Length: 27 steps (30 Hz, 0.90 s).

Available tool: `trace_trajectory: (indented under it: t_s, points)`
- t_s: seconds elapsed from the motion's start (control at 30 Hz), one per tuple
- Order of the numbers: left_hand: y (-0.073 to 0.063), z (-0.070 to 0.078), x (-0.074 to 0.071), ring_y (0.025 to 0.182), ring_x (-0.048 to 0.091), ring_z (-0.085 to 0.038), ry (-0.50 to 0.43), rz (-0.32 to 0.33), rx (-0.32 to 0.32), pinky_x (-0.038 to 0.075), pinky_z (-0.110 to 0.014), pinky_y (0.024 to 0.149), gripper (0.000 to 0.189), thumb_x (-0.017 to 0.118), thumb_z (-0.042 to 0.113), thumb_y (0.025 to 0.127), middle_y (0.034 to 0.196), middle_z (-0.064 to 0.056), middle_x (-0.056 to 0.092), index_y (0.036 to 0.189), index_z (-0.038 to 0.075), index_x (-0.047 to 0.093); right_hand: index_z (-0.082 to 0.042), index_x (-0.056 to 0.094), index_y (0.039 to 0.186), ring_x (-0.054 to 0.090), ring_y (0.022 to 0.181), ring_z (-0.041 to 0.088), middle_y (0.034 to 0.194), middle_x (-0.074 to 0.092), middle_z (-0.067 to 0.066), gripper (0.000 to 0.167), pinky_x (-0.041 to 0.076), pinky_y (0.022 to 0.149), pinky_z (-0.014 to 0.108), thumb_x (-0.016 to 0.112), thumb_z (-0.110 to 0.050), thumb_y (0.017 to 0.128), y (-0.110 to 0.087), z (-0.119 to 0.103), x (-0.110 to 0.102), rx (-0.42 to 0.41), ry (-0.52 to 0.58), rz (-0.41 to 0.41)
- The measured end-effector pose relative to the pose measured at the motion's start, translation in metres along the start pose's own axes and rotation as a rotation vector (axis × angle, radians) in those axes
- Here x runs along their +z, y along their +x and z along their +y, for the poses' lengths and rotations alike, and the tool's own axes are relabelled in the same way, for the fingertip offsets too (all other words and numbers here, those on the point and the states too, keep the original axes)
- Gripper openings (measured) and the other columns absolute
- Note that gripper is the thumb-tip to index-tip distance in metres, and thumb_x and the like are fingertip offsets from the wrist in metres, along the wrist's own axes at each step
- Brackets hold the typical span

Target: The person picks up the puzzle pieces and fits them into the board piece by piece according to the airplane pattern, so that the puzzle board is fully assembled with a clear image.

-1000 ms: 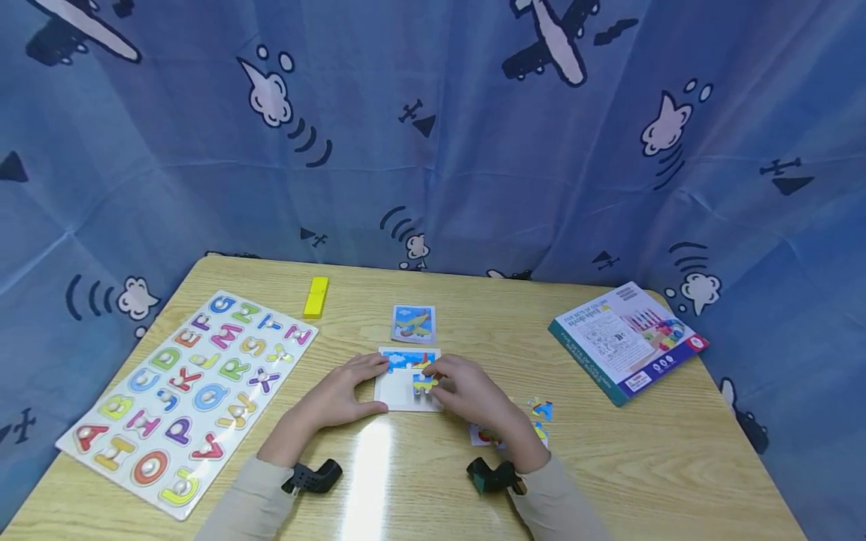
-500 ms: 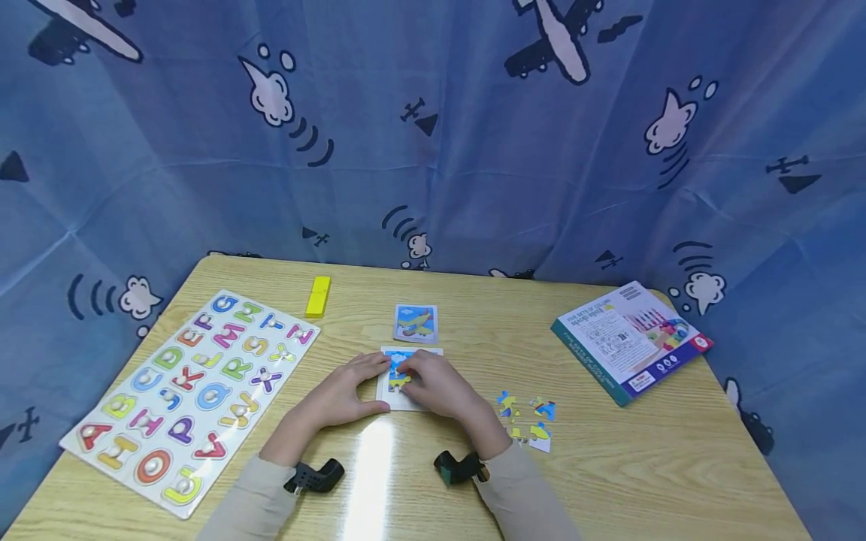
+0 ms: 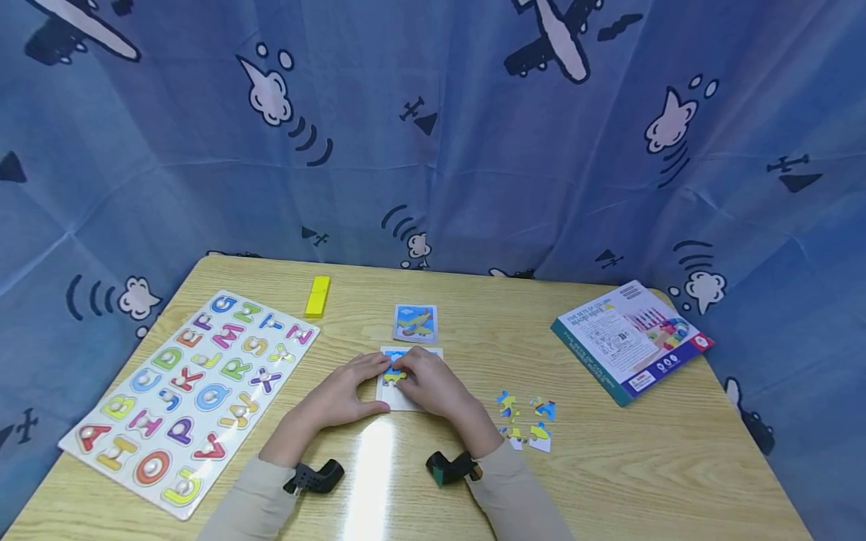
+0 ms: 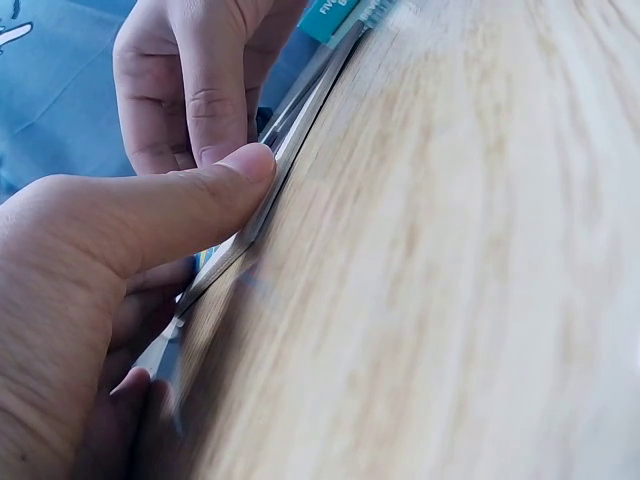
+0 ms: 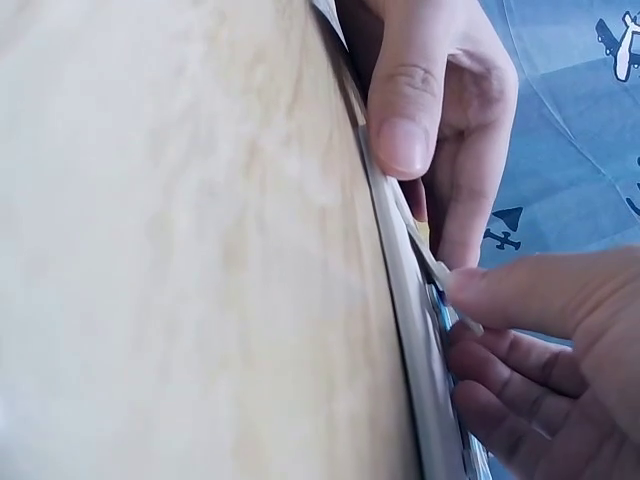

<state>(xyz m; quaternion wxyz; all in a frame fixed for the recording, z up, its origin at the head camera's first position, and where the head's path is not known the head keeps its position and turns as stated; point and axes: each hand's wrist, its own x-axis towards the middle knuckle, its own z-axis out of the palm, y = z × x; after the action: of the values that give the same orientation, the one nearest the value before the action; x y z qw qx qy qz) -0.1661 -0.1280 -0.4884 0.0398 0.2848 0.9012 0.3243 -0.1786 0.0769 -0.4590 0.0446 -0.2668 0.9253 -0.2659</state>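
Note:
A small white puzzle tray (image 3: 399,400) lies flat on the table in the head view. My left hand (image 3: 348,391) is at its left side, fingers near the upper left edge and thumb near the lower left corner. In the left wrist view the left thumb is straight and its tip touches the tray's edge. My right hand (image 3: 433,383) is over the tray and pinches a blue and yellow jigsaw piece (image 3: 395,379) between thumb and fingers. That piece (image 5: 434,264) appears tilted in the right wrist view. The right hand hides the tray's right part.
A picture card (image 3: 415,323) showing a yellow plane lies behind the tray. Several loose jigsaw pieces (image 3: 539,437) are to the right. An alphabet board (image 3: 223,353) and yellow block (image 3: 317,297) lie left. A boxed set (image 3: 629,342) sits far right; a blue curtain (image 3: 433,150) hangs behind.
My right hand has moved left across the tray with the jigsaw piece, then slightly further back. The loose pieces on the right came into view. The left hand has stayed in place.

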Motion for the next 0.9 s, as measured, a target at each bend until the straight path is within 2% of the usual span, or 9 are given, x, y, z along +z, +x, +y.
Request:
trace_trajectory:
  t_s: [0.2, 0.5, 0.9]
  points:
    - [-0.0004, 0.0011, -0.0014, 0.138, 0.037, -0.028, -0.005, -0.009, -0.01, 0.033, -0.047, 0.113, 0.072, 0.072, 0.044, 0.081, 0.147, -0.008, 0.043, 0.139, 0.01, 0.049, -0.007, 0.068, 0.112, 0.053, 0.085, 0.011, 0.103, 0.06, 0.002, 0.025, 0.05, 0.076, 0.025, 0.063, -0.013, 0.088, -0.0003, -0.0018, 0.0019, 0.014, -0.033, 0.004]
    - [-0.0011, 0.0018, -0.0028, 0.138, 0.037, -0.029, -0.002, -0.014, -0.002, 0.033, -0.048, 0.112, 0.071, 0.072, 0.043, 0.081, 0.147, -0.008, 0.044, 0.139, 0.009, 0.049, -0.007, 0.069, 0.111, 0.054, 0.088, 0.011, 0.104, 0.059, 0.002, 0.024, 0.051, 0.077, 0.025, 0.064, -0.012, 0.088, -0.0014, -0.0025, 0.005, -0.02, -0.07, 0.043]
    - [0.0016, 0.0028, -0.0024, 0.138, 0.037, -0.028, 0.03, -0.032, -0.008, 0.033, -0.046, 0.113, 0.072, 0.072, 0.044, 0.081, 0.147, -0.008, 0.043, 0.139, 0.01, 0.049, -0.005, 0.07, 0.11, 0.054, 0.094, 0.014, 0.106, 0.058, 0.004, 0.024, 0.053, 0.079, 0.027, 0.064, -0.009, 0.087, -0.0023, -0.0007, 0.0084, -0.027, -0.11, 0.068]
